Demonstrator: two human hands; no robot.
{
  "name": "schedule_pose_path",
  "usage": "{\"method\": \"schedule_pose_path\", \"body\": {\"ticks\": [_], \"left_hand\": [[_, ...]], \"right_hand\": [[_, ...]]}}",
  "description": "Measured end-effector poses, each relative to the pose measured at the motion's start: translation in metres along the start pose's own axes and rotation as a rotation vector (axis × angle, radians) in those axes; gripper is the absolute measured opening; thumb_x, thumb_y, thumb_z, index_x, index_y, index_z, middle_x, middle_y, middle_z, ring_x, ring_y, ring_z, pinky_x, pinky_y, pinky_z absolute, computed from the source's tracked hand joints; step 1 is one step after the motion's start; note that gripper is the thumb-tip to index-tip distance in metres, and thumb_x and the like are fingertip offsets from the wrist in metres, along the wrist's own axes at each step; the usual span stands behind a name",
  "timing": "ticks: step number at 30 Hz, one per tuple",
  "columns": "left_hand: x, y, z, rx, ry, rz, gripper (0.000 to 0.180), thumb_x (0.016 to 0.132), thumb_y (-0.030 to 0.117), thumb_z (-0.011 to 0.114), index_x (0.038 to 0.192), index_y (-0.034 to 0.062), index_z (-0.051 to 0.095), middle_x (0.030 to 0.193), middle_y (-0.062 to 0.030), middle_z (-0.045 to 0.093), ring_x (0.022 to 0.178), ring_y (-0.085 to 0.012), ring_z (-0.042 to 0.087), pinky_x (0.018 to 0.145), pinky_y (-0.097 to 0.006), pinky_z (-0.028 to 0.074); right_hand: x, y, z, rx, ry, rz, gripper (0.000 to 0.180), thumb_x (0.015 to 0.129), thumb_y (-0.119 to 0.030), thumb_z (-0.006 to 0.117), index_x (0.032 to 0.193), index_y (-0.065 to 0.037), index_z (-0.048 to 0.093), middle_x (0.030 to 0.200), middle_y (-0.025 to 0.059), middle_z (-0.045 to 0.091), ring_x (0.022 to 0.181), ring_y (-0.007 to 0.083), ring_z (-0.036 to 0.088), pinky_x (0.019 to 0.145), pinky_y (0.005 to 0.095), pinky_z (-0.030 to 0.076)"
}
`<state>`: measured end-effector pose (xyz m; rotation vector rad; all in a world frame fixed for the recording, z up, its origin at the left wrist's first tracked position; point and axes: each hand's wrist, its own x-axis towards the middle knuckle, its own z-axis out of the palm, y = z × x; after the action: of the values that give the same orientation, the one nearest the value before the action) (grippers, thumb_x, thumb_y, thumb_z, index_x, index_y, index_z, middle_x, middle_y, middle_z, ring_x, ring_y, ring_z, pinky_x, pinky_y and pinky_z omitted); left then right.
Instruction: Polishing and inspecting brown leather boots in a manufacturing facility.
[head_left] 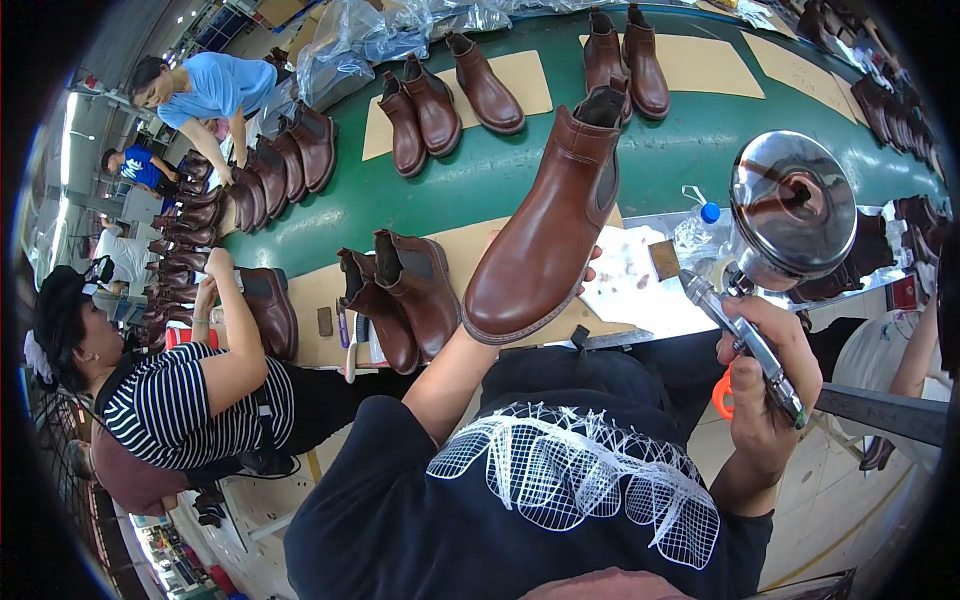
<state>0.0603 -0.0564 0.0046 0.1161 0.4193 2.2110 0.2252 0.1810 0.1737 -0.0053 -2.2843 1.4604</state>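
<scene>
A brown leather ankle boot (pixel 545 235) with an elastic side panel is raised in front of me, toe toward me. My left hand (pixel 591 268) grips it from behind, with only some fingertips showing past its right edge. My right hand (pixel 768 370) is closed around a metal spray gun (pixel 735 318), whose round shiny cup (pixel 793 205) sits on top and whose nozzle points up and left toward the boot. A pair of brown boots (pixel 405 295) stands on cardboard left of the held boot.
More boots (pixel 435 105) stand on cardboard across the green table (pixel 370 205). A stained white cloth (pixel 635 280), a bottle with a blue cap (pixel 705 230) and a brush (pixel 352 350) lie near the front edge. Co-workers sit at left, one in a striped shirt (pixel 190 405).
</scene>
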Motion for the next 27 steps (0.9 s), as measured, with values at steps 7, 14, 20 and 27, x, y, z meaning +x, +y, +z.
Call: {"method": "schedule_pose_path", "body": {"ticks": [7,14,20,27], "left_hand": [[0.002,0.001,0.007,-0.023,-0.021,0.001,0.069,0.100,0.046,0.042,0.144,-0.0057,0.032,0.128,-0.0357,0.051,0.104,-0.0447,0.063,0.083,-0.047,0.059],[0.006,0.003,0.002,0.069,0.034,0.029,0.065,0.099,0.039,0.051,0.144,-0.0052,0.034,0.123,-0.0378,0.053,0.090,-0.0436,0.068,0.071,-0.044,0.062],[0.008,0.007,-0.012,-0.033,-0.005,0.011,0.068,0.098,0.040,0.053,0.145,-0.0048,0.032,0.124,-0.0399,0.051,0.092,-0.0471,0.067,0.071,-0.049,0.062],[0.015,0.002,-0.013,-0.408,-0.156,-0.083,0.077,0.093,0.044,0.058,0.151,0.0051,0.025,0.142,-0.0345,0.037,0.120,-0.0547,0.050,0.093,-0.060,0.053]], "right_hand": [[-0.006,0.003,-0.002,-0.015,-0.040,0.018,0.043,0.086,-0.041,0.071,0.104,-0.001,0.070,0.094,0.0074,0.070,0.074,0.0192,0.049,0.073,0.0318,0.038],[-0.003,0.013,-0.010,-0.047,-0.142,-0.049,0.041,0.086,-0.036,0.069,0.104,0.001,0.068,0.083,0.0115,0.070,0.078,0.0236,0.068,0.097,0.0415,0.039],[-0.005,0.027,-0.008,0.112,-0.061,0.099,0.041,0.089,-0.033,0.066,0.110,0.002,0.065,0.086,0.0135,0.071,0.081,0.0214,0.067,0.096,0.0384,0.043],[-0.001,0.041,-0.011,0.136,-0.055,0.110,0.034,0.091,-0.026,0.065,0.111,0.002,0.065,0.085,0.0098,0.067,0.074,0.0136,0.059,0.071,0.0252,0.043]]}}
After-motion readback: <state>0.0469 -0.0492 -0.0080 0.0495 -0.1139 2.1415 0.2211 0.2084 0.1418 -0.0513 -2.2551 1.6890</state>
